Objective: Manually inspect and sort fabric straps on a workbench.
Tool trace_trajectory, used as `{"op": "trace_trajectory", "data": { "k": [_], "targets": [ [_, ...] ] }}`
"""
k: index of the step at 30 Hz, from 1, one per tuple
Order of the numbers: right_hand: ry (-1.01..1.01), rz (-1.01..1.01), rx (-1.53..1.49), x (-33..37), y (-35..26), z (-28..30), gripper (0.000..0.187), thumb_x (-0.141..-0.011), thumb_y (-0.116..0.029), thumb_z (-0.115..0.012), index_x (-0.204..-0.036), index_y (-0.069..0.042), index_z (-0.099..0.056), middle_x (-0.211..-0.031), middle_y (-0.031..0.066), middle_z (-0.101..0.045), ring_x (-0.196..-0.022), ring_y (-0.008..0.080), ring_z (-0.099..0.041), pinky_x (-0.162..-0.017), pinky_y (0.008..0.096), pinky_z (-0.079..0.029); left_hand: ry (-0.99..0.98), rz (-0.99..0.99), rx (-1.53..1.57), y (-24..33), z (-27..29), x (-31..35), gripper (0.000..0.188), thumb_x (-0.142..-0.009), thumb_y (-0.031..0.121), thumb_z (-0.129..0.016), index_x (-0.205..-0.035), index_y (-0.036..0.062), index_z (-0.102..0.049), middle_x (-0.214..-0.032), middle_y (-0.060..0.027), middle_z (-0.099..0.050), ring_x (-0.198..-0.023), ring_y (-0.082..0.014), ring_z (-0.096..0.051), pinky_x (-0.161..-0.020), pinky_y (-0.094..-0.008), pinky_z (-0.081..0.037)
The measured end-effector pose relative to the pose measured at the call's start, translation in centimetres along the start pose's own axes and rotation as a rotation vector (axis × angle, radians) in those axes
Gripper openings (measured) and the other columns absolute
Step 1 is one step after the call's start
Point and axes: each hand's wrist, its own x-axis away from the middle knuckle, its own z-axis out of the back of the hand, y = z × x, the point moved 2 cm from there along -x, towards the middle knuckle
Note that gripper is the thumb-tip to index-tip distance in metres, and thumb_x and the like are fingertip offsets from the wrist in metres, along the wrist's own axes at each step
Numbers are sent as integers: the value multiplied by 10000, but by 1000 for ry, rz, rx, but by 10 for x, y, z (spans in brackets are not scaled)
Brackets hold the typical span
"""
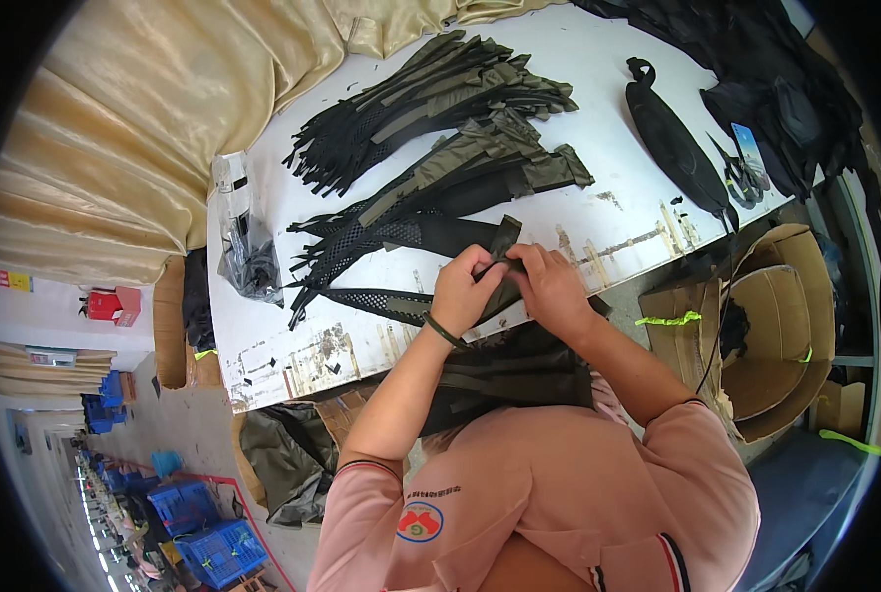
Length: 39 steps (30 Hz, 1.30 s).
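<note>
the left hand (463, 293) and right hand (557, 294) both pinch a dark green strip (505, 235), fingertips close together, above the white bench (603, 109).

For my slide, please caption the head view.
Left fingers and right fingers hold an olive strip at a white table, near piled mesh strips.

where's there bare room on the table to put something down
The clearest patch of the white table lies between the upper strip pile and the long black pouch. A narrower one runs between that pile and the plastic bag. It's crowded by the left hand and right hand, among strips, and around the scissors.
</note>
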Motion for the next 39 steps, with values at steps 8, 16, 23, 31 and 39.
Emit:
{"op": "trace_trajectory", "data": {
  "k": [8, 16, 23, 31, 39],
  "targets": [
    [-152, 7, -160, -6, 13, 1, 150, -801, -77, -670, -939, -54, -616, -763, 125, -633, -738, 329, -626, -624, 395, -501, -39, -54, 136, 0, -1, 15, 203, -782, 91, -746, -782, 33, -552, -672, -22, -572, -610, -92, -501, -578, -242, -430],
    [-166, -618, -652, 1, 36, -11, 139, -833, -117, -612, -730, -26, -592, -651, 18, -534, -600, 127, -480, -549, 281, -383, 128, -446, -174, 27, -12, 49, 200, -768, 97, -732, -779, 23, -546, -707, -124, -545, -615, -308, -552, -554, -362, -438],
    [-372, -845, -1188, 15, 19, -16, 196, -895, -205, -595, -779, -48, -612, -711, -40, -519, -711, 55, -460, -650, 225, -368, -124, -173, -26, 14, -9, 40, 72, -841, 31, -649, -887, 3, -601, -795, -64, -599, -733, -133, -572, -669, -252, -452],
    [-715, -728, -1728, 28, 18, 2, 317, -895, -162, -611, -1169, -11, -562, -1055, 64, -635, -949, 173, -591, -865, 334, -472, -189, -124, 260, 21, 16, 28, 213, -835, -74, -548, -977, 21, -674, -870, -59, -599, -885, -182, -585, -822, -256, -441],
    [-353, -651, -1151, 34, 26, 3, 126, -903, -94, -558, -1012, -36, -532, -754, 27, -577, -689, 158, -591, -649, 314, -503, -143, 64, 443, 17, 8, 34, 169, -920, 24, -538, -1057, -3, -633, -986, -32, -655, -899, -102, -586, -816, -240, -466]
  ]
}}
